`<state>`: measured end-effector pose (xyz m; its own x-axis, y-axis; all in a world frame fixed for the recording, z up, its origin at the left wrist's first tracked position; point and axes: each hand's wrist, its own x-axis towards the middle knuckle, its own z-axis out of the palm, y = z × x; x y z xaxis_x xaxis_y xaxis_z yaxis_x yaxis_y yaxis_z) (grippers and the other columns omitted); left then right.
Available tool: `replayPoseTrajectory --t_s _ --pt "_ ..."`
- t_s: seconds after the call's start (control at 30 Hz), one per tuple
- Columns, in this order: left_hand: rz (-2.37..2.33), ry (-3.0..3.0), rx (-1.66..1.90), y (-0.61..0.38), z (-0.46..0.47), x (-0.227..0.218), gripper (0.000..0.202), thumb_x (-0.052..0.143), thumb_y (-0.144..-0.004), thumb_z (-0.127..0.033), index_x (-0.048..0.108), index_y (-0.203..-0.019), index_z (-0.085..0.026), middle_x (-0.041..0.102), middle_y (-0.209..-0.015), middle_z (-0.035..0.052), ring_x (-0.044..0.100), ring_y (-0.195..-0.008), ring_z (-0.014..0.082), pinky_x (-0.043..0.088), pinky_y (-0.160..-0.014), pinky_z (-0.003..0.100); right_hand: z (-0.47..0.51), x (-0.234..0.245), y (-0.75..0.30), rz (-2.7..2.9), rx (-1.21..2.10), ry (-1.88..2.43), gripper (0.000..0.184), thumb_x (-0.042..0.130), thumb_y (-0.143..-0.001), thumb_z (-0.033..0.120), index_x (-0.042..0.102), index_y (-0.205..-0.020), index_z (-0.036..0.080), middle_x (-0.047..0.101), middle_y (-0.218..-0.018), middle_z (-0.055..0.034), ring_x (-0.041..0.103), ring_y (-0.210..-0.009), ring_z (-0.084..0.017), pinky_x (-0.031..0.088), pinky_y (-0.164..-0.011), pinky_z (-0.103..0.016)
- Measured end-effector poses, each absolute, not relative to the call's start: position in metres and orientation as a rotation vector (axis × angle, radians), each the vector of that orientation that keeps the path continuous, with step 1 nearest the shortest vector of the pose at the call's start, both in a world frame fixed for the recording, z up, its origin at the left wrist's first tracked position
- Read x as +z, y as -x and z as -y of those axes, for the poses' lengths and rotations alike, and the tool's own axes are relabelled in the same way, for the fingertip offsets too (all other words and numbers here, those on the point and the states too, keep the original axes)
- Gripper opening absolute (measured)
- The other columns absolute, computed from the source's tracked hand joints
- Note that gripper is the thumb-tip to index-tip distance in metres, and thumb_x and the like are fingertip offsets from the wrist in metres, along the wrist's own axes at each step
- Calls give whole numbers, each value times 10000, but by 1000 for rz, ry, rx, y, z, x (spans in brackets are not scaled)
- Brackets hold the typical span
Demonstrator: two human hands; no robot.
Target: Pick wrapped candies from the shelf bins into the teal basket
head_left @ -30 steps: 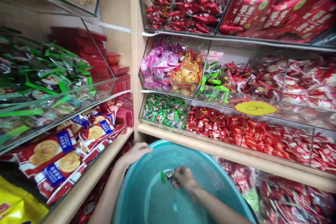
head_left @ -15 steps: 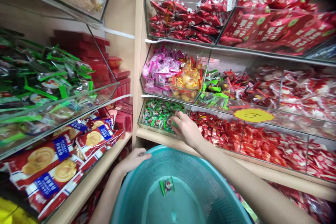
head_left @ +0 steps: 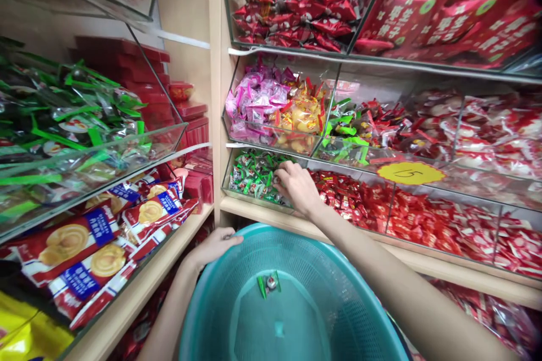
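My left hand (head_left: 218, 246) grips the upper left rim of a teal plastic basket (head_left: 224, 271). A single green-wrapped candy (head_left: 269, 284) lies on the basket's bottom. My right hand (head_left: 296, 186) reaches over the basket into a clear bin of green-wrapped candies (head_left: 252, 175) on the low shelf. Its fingers are bent and closed together down at the right side of those candies. Whatever the fingertips pinch is hidden among the wrappers.
Red-wrapped candies (head_left: 339, 197) fill the neighbouring compartments. Above hang clear bins with purple-wrapped sweets (head_left: 258, 98) and a yellow price tag (head_left: 410, 173). On the left shelf lie red-and-blue cookie packs (head_left: 68, 245). A wooden upright (head_left: 215, 96) divides the two shelf units.
My right hand has dipped lower into the green candies and its fingers have curled in more. The left hand stays on the basket rim. The view has shifted slightly.
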<state>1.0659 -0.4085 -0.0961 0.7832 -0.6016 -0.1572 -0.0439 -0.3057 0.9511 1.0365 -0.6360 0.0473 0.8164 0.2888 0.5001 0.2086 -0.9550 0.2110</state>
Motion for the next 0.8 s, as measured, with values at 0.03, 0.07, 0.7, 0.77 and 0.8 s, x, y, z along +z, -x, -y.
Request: replayPoseTrajectory --t_s 0.03,0.07,0.7,0.77,0.8 --pt "496 -1819 -601 -1066 408 -96 451 585 -659 -598 499 -656 -155 445 -600 -55 412 -582 111 292 -518 208 638 50 -1031 -391 870 -2889 228 460 -877 280 549 -1049 160 516 -1092 -101 463 -925 -224 386 -728 -330" --pt "494 -1821 -605 -1066 408 -97 450 586 -658 -596 505 -662 -153 450 -603 -54 415 -583 110 294 -518 206 641 51 -1024 -395 921 -2925 245 460 -878 290 543 -1067 157 513 -1098 -103 468 -936 -226 392 -739 -332" --pt "491 -1850 -610 -1062 411 -93 412 556 -688 -563 437 -654 -169 380 -611 -61 368 -590 108 266 -520 212 643 -115 -946 -291 -214 -3398 161 471 -852 284 576 -956 220 585 -980 -49 594 -881 -191 426 -731 -269" --pt "496 -1841 -612 -1062 411 -93 402 548 -698 -555 436 -663 -170 389 -619 -57 378 -601 113 268 -524 213 636 -114 -949 -269 -153 -3346 193 507 -831 295 566 -997 216 572 -1010 -59 590 -875 -206 429 -722 -289" --pt "500 -1841 -610 -1062 411 -93 398 546 -702 -552 438 -666 -170 394 -623 -55 384 -606 115 271 -528 214 632 -109 -951 -270 -78 -3323 210 518 -826 308 561 -1009 214 565 -1017 -64 586 -872 -213 429 -723 -301"
